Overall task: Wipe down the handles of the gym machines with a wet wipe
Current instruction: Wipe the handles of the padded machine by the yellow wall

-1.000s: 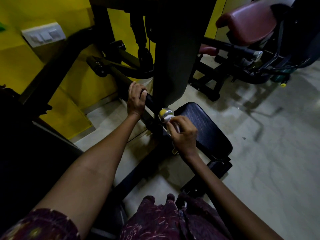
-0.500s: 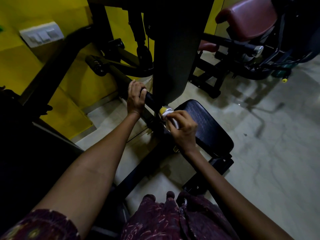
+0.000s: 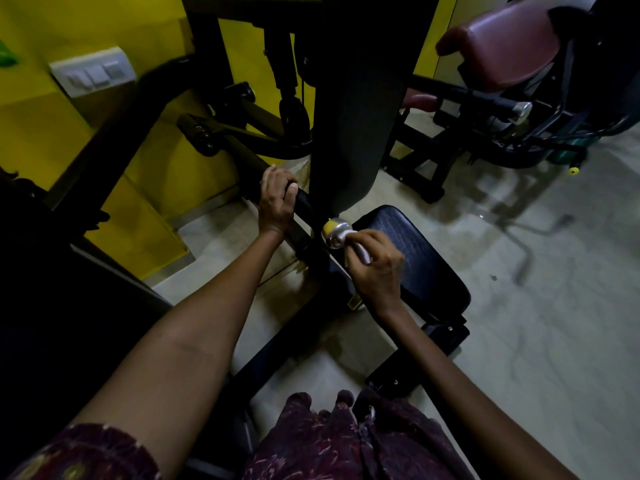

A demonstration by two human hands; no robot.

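Both hands are busy on one machine: the left hand [image 3: 277, 199] is wrapped round the black handle [image 3: 304, 204], steadying it, while the right hand [image 3: 375, 263] pinches a white wet wipe [image 3: 360, 251] against the handle's shiny metal end cap [image 3: 335, 232], just beside the front edge of the black seat [image 3: 422, 268]. The handle's long axis runs diagonally, from upper left down to the cap pointing lower right. It looks rigid and fixed; the wipe is soft, limp, likely slippery, best bunched in the fingertips.
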